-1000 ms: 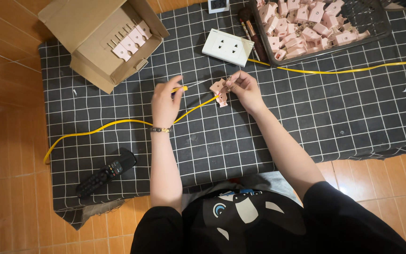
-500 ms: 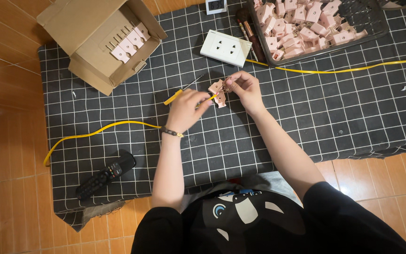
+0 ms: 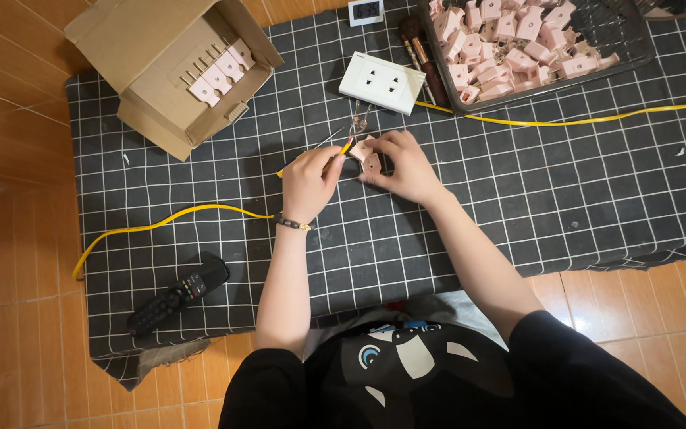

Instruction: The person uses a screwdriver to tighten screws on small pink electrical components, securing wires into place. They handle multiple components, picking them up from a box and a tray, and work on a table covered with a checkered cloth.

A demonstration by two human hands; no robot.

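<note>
Pink plastic plug sits pinched in your right hand, fingers curled shut around it, above the black grid-patterned cloth. Your left hand is clenched on the yellow cable, its end meeting the plug. White socket plate just beyond; cardboard box upper left; orange floor tiles.

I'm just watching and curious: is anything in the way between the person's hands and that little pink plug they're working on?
Nothing visible is. The right hand already holds the pink plug, and the left hand brings the yellow wire end right up to it. Only grid cloth lies around.
</note>
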